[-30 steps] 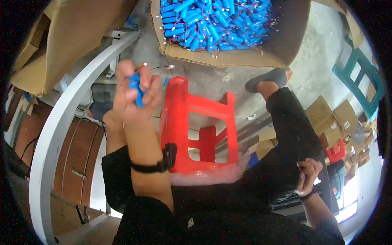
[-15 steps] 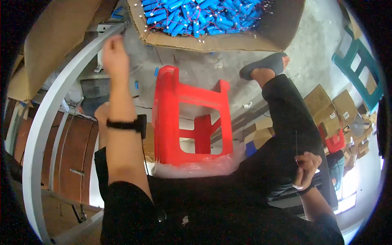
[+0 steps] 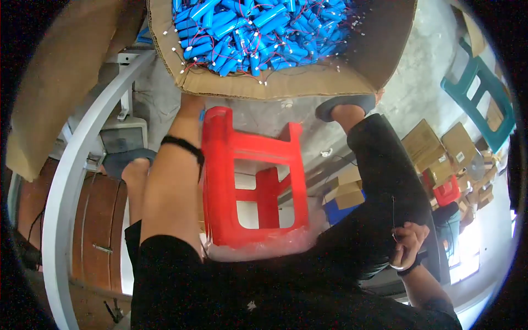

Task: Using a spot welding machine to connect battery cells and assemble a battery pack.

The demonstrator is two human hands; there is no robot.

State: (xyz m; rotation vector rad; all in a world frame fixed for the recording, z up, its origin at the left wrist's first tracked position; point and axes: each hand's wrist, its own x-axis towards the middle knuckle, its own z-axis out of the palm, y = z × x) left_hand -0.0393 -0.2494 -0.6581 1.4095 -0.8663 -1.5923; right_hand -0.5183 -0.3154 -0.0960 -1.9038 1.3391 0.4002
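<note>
My left forearm (image 3: 173, 181), with a black band at the wrist, reaches up beside the red stool (image 3: 217, 181). The hand itself is hidden below the near wall of a cardboard box (image 3: 286, 89). Inside the box lie many blue cylindrical battery packs (image 3: 225, 25) with thin red and dark leads and small white connectors. My right hand (image 3: 410, 241) rests by my right thigh, its fingers closed on a thin dark wire (image 3: 393, 212) that sticks upward. What else those fingers hold is too small to tell.
A grey metal frame bar (image 3: 63, 181) curves along the left, beside a large cardboard sheet (image 3: 55, 82). Cardboard cartons (image 3: 423, 146) and a teal stool (image 3: 448, 85) stand at the right. My sandalled right foot (image 3: 346, 113) is just below the box.
My left hand has moved from beside the frame bar to behind the box's near wall. The box sits lower in view. My right hand still holds the wire.
</note>
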